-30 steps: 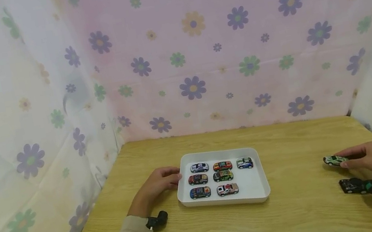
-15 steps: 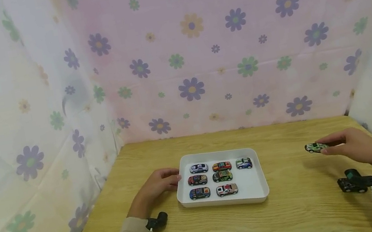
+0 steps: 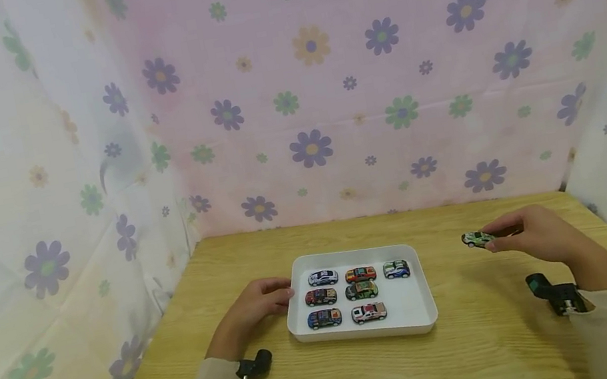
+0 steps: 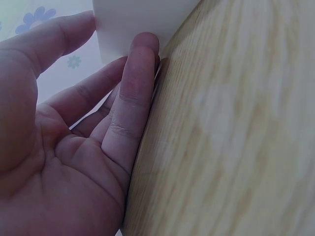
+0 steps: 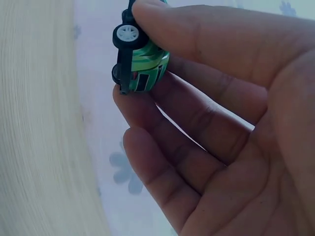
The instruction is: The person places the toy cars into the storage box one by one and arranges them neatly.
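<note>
My right hand pinches a green toy car between thumb and fingers, above the table to the right of the tray. In the right wrist view, the green car shows a black underside and white-spoked wheels, with the thumb over its side. A white tray holds several toy cars: a white one, a blue one and others in rows. My left hand rests beside the tray's left wall. In the left wrist view its extended fingertips touch the tray wall.
The wooden table meets a flowered cloth backdrop at its far edge. More flowered cloth hangs on the left. A camera is strapped to the right wrist and another camera to the left.
My right hand has carried the green toy car left and up toward the tray. A black toy car seen earlier near the right wrist is now hidden. The left hand stays at the tray.
</note>
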`<state>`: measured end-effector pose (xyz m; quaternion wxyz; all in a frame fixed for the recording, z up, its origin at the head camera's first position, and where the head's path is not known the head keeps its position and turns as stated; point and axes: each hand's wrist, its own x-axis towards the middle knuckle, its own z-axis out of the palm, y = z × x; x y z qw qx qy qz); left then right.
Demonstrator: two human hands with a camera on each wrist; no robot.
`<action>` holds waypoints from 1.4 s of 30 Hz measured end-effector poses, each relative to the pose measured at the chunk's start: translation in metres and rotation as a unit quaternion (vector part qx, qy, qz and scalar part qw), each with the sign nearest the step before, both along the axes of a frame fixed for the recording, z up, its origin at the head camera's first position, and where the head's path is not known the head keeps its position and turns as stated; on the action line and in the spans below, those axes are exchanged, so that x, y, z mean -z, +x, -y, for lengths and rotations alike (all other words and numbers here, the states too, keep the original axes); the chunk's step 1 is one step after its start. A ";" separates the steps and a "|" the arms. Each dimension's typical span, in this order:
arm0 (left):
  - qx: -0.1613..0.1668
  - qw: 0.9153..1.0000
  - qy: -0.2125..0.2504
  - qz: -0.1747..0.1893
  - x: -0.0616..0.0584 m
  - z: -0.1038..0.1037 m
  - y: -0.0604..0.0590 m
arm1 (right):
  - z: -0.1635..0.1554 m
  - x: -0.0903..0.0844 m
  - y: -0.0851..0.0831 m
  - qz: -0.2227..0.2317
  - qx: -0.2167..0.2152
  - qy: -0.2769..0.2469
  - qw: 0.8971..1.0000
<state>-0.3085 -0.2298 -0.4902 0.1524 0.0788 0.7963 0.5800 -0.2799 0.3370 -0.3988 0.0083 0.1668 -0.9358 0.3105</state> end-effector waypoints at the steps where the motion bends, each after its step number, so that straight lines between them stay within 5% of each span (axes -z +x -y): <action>1: 0.001 1.000 0.001 0.002 0.000 0.000 0.000 | 0.004 -0.001 -0.001 -0.003 -0.002 0.001 1.000; 11: -0.005 1.000 -0.005 0.000 0.001 0.001 -0.001 | 0.036 -0.007 -0.004 -0.016 -0.019 -0.016 1.000; 24: -0.005 1.000 -0.009 0.004 -0.001 0.002 0.001 | 0.067 0.005 -0.011 -0.028 -0.073 -0.032 0.996; 42: -0.009 1.000 -0.004 0.012 -0.001 0.000 0.001 | 0.109 0.006 -0.006 -0.025 -0.072 -0.028 0.997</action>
